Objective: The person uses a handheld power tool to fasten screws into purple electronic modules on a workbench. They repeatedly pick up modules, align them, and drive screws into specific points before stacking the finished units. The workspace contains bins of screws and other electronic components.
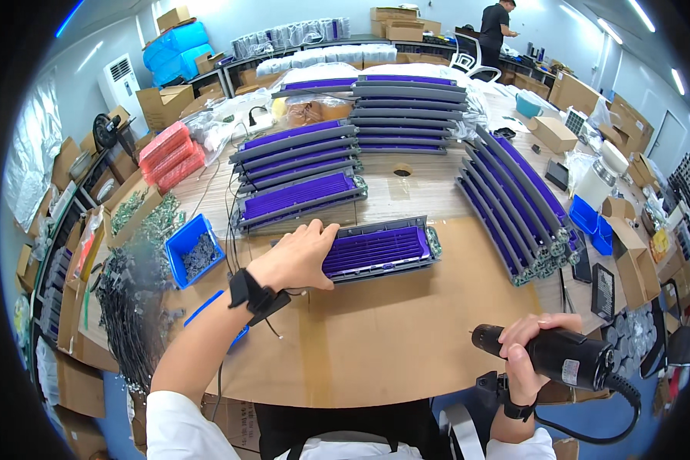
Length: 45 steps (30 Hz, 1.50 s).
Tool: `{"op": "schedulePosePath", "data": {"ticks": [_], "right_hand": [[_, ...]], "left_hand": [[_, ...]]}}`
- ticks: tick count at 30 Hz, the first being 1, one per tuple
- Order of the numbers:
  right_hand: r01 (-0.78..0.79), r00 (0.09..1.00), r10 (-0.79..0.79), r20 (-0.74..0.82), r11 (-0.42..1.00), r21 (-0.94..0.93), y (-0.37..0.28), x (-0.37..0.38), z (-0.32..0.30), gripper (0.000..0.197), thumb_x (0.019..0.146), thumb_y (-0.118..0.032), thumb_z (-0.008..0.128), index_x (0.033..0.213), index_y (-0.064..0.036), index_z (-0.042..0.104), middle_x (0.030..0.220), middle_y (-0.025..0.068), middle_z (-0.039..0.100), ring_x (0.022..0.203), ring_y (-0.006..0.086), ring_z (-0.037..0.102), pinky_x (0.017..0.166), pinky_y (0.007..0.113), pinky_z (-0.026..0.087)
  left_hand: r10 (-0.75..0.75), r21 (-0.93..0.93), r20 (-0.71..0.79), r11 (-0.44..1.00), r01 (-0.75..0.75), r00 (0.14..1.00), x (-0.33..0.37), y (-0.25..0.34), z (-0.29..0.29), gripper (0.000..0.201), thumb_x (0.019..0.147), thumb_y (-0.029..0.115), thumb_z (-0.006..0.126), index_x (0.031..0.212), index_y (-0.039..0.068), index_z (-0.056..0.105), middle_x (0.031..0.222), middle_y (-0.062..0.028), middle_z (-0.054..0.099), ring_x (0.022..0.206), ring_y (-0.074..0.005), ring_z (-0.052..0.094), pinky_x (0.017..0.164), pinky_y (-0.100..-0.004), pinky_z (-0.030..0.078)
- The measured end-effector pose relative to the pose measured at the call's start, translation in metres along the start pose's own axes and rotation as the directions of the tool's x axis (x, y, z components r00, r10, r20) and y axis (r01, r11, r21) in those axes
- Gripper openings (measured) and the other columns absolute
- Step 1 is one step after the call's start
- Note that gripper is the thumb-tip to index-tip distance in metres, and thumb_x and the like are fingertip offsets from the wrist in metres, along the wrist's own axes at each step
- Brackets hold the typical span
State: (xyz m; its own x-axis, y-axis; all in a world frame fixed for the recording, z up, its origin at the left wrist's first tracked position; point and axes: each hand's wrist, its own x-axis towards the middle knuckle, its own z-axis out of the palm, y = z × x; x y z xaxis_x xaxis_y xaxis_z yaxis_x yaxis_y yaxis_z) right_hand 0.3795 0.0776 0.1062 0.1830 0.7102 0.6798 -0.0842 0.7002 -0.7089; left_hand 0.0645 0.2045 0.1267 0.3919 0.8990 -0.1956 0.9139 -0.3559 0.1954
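My left hand (299, 257) lies over the left end of a purple and grey slatted panel (381, 249), thumb at its near edge and fingers across its far edge. A small green circuit board (435, 241) shows at the panel's right end; the left end is hidden under my hand. In my right hand (525, 356) is a black corded electric screwdriver (571, 359), held above the table's front right, its tip pointing left and apart from the panel. A blue bin (194, 249) of small dark parts stands left of my left hand.
More slatted panels stand in rows at the far left (295, 157), far middle (406, 115) and right (514, 203). Bundled black cables (134, 314) lie at the left edge. Blue trays (590, 222) and a white bottle (602, 176) are at the right. A person (496, 34) stands at the back.
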Motion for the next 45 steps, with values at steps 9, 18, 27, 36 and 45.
{"op": "schedulePosePath", "data": {"ticks": [9,18,27,36,45], "right_hand": [[0.096,0.995,-0.095,0.008,0.994,-0.057,-0.018,0.005,-0.002,0.047,0.074,-0.006,0.071,0.107,-0.0044,0.037,0.063,0.0035,0.052,0.055,0.015,0.052,0.06,0.032,0.048],[0.037,0.822,0.306,0.48,0.813,-0.581,-0.013,0.018,0.054,0.034,0.062,0.002,0.073,0.092,-0.0042,0.058,0.071,0.0107,0.065,0.066,0.0216,0.066,0.064,0.029,0.05],[0.389,0.43,0.469,0.771,0.675,-0.627,0.025,0.001,0.108,0.037,0.06,-0.003,0.074,0.091,-0.0033,0.053,0.085,0.0182,0.062,0.079,0.0411,0.061,0.067,0.046,0.049],[0.39,0.42,0.516,0.746,0.64,-0.662,0.037,-0.005,0.115,0.035,0.06,-0.002,0.072,0.089,-0.0024,0.053,0.085,0.0197,0.063,0.08,0.0426,0.06,0.068,0.047,0.049],[0.336,0.426,0.544,0.723,0.647,-0.685,0.039,-0.006,0.115,0.034,0.061,0.0,0.071,0.09,-0.002,0.053,0.086,0.0203,0.063,0.082,0.0434,0.06,0.069,0.047,0.05]], "left_hand": [[0.229,-0.03,-0.108,0.972,-0.233,0.967,-0.097,0.055,0.044,0.088,0.063,0.017,0.081,0.135,-0.005,0.036,0.113,-0.0214,0.048,0.104,-0.0379,0.051,0.089,-0.0414,0.042],[0.119,-0.092,-0.328,0.983,-0.157,0.937,-0.152,0.036,0.101,0.087,0.066,0.015,0.08,0.138,-0.004,0.035,0.13,-0.0229,0.041,0.126,-0.042,0.04,0.101,-0.0491,0.036],[-0.389,-0.411,-0.616,0.9,0.142,0.685,-0.246,-0.041,0.088,0.031,0.074,0.01,0.075,0.103,0.004,0.067,0.1,-0.014,0.066,0.101,-0.0305,0.06,0.086,-0.0383,0.049],[-0.446,0.17,-0.623,0.725,0.668,0.642,-0.234,-0.181,0.093,0.019,0.069,0.018,0.077,0.076,0.003,0.07,0.086,-0.0158,0.059,0.09,-0.0328,0.053,0.078,-0.0404,0.046],[-0.455,-0.448,-0.844,0.889,0.093,0.282,-0.24,-0.124,-0.003,0.012,0.092,0.006,0.055,0.102,0.002,0.061,0.095,-0.0077,0.068,0.086,-0.0173,0.064,0.079,-0.0301,0.049]]}}
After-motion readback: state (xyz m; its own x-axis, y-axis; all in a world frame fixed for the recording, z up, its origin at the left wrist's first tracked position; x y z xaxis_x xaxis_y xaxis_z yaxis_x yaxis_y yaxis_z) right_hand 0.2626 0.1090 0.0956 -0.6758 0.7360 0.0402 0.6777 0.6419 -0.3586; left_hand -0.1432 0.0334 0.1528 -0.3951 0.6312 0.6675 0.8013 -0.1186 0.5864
